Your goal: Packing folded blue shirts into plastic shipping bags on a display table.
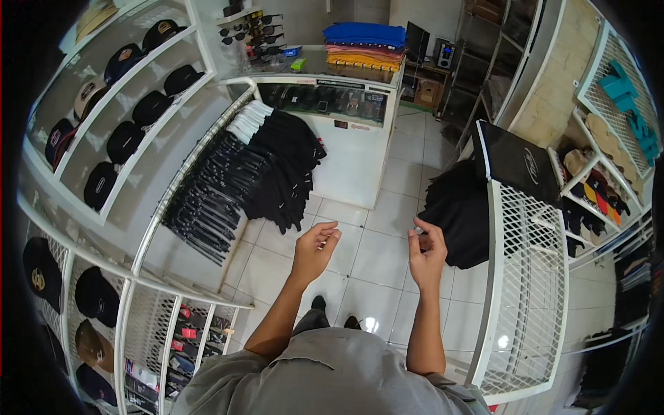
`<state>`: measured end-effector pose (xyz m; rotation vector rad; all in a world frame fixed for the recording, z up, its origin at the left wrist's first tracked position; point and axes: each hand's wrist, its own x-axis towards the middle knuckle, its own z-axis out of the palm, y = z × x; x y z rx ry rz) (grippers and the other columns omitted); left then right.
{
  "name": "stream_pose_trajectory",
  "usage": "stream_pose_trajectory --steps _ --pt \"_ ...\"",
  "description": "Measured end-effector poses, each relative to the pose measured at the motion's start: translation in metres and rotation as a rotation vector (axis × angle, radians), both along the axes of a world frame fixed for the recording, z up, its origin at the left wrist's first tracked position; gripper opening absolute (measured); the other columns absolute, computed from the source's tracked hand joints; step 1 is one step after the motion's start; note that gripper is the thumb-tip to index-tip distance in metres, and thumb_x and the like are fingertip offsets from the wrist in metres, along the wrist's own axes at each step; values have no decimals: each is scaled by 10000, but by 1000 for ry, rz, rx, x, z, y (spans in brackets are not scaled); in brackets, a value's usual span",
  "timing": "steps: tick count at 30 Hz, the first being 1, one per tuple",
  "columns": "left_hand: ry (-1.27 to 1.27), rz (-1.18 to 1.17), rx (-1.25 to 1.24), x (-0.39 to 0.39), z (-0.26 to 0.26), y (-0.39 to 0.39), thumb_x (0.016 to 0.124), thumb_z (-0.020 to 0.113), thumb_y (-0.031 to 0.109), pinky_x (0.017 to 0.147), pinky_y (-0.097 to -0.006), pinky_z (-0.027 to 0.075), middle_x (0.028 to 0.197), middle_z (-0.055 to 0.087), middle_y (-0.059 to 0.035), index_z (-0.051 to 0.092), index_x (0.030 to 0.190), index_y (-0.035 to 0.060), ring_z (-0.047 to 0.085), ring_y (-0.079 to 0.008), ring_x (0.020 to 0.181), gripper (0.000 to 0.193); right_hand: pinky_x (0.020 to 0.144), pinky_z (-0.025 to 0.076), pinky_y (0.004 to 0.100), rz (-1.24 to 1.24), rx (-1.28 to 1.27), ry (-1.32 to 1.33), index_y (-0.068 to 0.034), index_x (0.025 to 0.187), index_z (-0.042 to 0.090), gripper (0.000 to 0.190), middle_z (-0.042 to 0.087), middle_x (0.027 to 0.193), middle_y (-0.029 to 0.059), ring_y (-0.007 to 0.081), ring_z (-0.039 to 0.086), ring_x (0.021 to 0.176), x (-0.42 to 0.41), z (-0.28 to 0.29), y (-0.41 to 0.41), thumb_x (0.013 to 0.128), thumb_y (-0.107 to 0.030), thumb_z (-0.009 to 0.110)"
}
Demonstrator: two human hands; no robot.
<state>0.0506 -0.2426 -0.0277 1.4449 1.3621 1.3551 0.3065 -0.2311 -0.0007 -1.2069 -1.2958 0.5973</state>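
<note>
Both hands are raised before my body over the tiled floor (373, 254), apart from each other. My left hand (315, 250), fingers curled with thumb and fingertips apart, holds nothing. To its upper left, black garments (282, 171) and a few white ones (250, 120) hang on black hangers (212, 192) from a white rail. My right hand (428, 251) is likewise empty, its fingers bent and its thumb apart from them. Just right of it hang more black garments (456, 212), beside a white mesh rack (529, 290) with a black bag or panel (519, 161) on top.
Ahead stands a glass-topped counter (342, 140) bearing a stack of folded clothes (365, 46) and sunglasses (272, 28). Caps (126, 142) fill shelves on the left; more caps (97, 296) sit on a mesh rack at lower left. Shelves with hats (612, 150) stand at right.
</note>
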Motion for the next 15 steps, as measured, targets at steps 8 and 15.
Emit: stream_pose_trajectory --steps 8,15 --pt "-50 7 -92 3 -16 87 995 713 177 762 -262 529 1048 763 -81 696 1249 32 695 -117 881 294 741 540 244 5 -56 -67 -10 1172 721 213 621 1063 40 81 641 809 -5 -8 72 963 -48 720" --pt "-57 -64 -81 -12 -18 213 997 719 137 747 -234 505 1001 753 -60 691 1234 -7 648 -67 852 279 732 571 272 -28 -44 -62 -16 1147 741 210 675 1051 102 151 716 806 -29 -4 176 939 -34 717"
